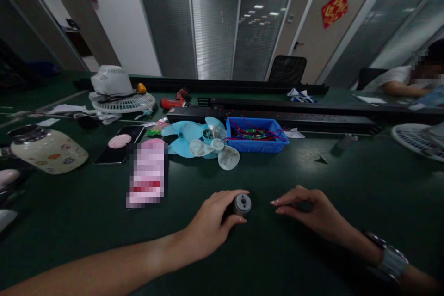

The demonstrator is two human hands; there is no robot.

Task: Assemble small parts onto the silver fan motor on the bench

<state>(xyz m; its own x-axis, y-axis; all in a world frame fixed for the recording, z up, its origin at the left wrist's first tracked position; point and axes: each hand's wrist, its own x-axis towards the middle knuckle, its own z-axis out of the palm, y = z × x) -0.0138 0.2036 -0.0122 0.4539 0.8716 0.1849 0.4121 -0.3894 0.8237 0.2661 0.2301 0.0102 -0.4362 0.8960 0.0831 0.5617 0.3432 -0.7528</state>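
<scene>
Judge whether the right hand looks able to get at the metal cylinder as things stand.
Probably yes: the left hand holds the metal cylinder from the opposite side, leaving its top and right side exposed; nothing visible blocks the right hand.

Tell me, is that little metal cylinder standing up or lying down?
The metal cylinder looks upright: its round end faces up, with some side showing below it, in the left hand.

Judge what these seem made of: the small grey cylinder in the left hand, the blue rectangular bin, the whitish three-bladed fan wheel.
Small grey cylinder: probably metal, dull satin, from the greyish sheen on its top; any coating is unclear.
Blue rectangular bin: likely plastic, smooth, given its even colour.
Whitish three-bladed fan wheel: probably plastic, smooth; thin curved blades meet one hub.
</scene>
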